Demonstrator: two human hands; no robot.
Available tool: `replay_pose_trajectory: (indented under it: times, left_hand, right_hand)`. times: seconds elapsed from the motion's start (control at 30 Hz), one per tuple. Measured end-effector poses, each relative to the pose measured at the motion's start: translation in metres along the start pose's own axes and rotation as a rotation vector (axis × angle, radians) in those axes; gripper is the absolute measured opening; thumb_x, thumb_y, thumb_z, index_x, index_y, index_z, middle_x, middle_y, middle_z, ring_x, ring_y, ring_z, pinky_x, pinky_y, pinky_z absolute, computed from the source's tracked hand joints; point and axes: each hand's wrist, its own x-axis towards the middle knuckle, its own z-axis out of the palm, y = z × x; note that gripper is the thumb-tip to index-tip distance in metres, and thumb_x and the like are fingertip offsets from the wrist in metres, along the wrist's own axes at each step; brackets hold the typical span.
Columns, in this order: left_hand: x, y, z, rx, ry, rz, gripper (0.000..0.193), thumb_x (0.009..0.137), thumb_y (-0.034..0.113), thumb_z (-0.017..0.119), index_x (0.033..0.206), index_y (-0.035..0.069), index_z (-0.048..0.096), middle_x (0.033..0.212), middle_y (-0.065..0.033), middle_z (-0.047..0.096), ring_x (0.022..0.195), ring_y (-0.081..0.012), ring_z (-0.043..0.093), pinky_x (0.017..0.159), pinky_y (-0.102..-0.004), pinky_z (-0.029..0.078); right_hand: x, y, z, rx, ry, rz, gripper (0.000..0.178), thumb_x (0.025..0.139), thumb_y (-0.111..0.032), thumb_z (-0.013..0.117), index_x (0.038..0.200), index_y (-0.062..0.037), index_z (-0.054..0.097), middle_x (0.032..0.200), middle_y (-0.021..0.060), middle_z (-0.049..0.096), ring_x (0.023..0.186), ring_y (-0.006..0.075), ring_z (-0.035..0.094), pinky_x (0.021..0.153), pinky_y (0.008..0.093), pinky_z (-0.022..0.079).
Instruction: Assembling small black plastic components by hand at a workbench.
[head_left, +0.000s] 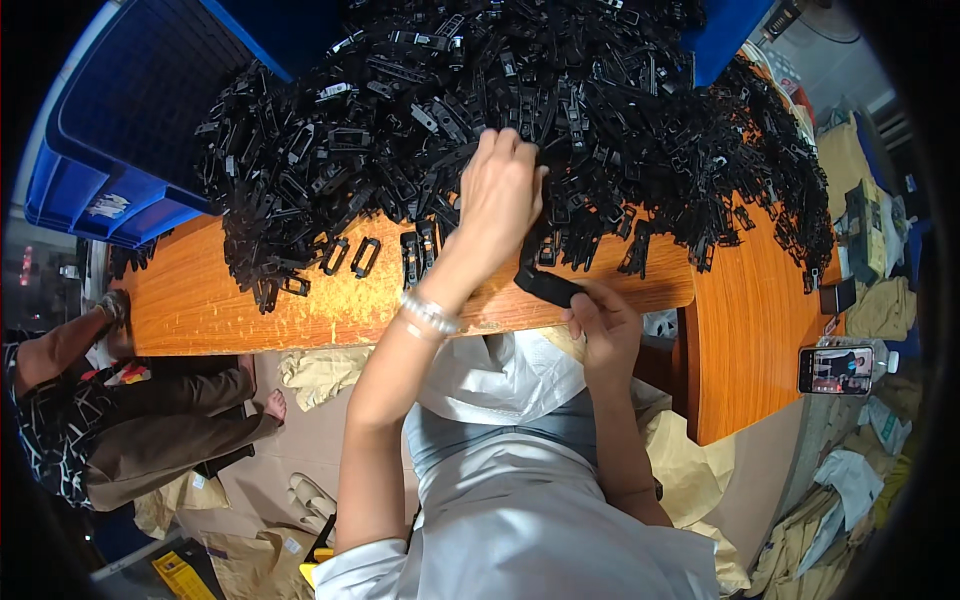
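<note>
A large heap of black plastic pieces point(400, 120), many of them buckle-like frames, covers the wooden table. My left hand point(503, 190) reaches to its front part, fingers curled down; what they grip, if anything, is hidden. Nearer the table's front edge, my right hand point(607, 328) pinches the end of a black strap point(548, 287) between thumb and fingers. That strap bends upward beside my left wrist toward the heap, where its far end is lost among the dark parts. Two loose black frames point(367, 257) lie on the wood left of my left forearm.
Blue plastic crates point(120, 185) stand at the left and behind the heap. The wooden table point(740, 350) extends nearer at the right, where a phone point(838, 370) is propped by its edge. Another person point(150, 420) sits at the left. White cloth point(500, 375) covers my lap.
</note>
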Motion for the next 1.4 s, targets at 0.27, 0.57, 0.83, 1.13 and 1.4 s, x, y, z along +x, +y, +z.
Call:
replay_pose_trajectory:
  times: [0.27, 0.57, 0.83, 1.13, 1.4]
  left_hand:
    - [0.002, -0.014, -0.012, -0.542, -0.096, -0.519, 0.009, 0.075, 0.004, 0.060, 0.072, -0.004, 0.056, 0.075, -0.0139, 0.057, 0.064, -0.0168, 0.057, 0.059, -0.0305, 0.045]
    - [-0.048, 0.004, -0.063, -1.182, -0.595, -0.621, 0.033, 0.088, 0.014, 0.050, 0.115, -0.006, 0.049, 0.092, -0.0130, 0.061, 0.068, -0.0121, 0.061, 0.059, -0.0230, 0.049]
    - [-0.065, 0.029, -0.077, -0.594, -0.455, -0.085, 0.043, 0.072, 0.010, 0.066, 0.109, -0.008, 0.050, 0.086, -0.0208, 0.061, 0.071, -0.0262, 0.063, 0.068, -0.0294, 0.048]
    - [-0.082, 0.029, -0.081, -0.699, -0.548, -0.217, 0.037, 0.075, 0.006, 0.061, 0.110, -0.003, 0.052, 0.087, -0.0222, 0.061, 0.080, -0.0365, 0.060, 0.070, -0.0354, 0.047]
    - [-0.102, 0.025, -0.084, -0.876, -0.605, -0.463, 0.034, 0.077, 0.012, 0.063, 0.108, -0.001, 0.056, 0.085, -0.0169, 0.063, 0.076, -0.0264, 0.063, 0.069, -0.0323, 0.048]
  right_hand:
    - [0.005, 0.003, -0.012, -0.009, 0.010, 0.052, 0.019, 0.081, -0.004, 0.056, 0.096, 0.0078, 0.057, 0.069, 0.0083, 0.057, 0.053, 0.0092, 0.047, 0.052, 0.0200, 0.037]
    - [0.018, -0.021, -0.007, -0.263, -0.188, -0.361, 0.023, 0.070, 0.009, 0.058, 0.093, 0.0075, 0.059, 0.086, 0.0091, 0.055, 0.064, 0.0120, 0.055, 0.054, 0.0204, 0.046]
    - [0.009, -0.026, -0.002, -0.535, -0.238, -0.510, 0.034, 0.061, 0.011, 0.063, 0.093, 0.0014, 0.061, 0.092, 0.0089, 0.056, 0.074, 0.0126, 0.056, 0.059, 0.0196, 0.047]
    - [0.006, -0.028, 0.005, -0.491, -0.316, -0.407, 0.035, 0.064, 0.014, 0.053, 0.096, 0.0014, 0.060, 0.097, 0.0109, 0.052, 0.082, 0.0149, 0.056, 0.070, 0.0226, 0.047]
    - [0.007, -0.026, 0.003, -0.091, -0.382, -0.168, 0.024, 0.069, 0.012, 0.055, 0.091, 0.0050, 0.061, 0.089, 0.0102, 0.054, 0.071, 0.0127, 0.056, 0.056, 0.0203, 0.046]
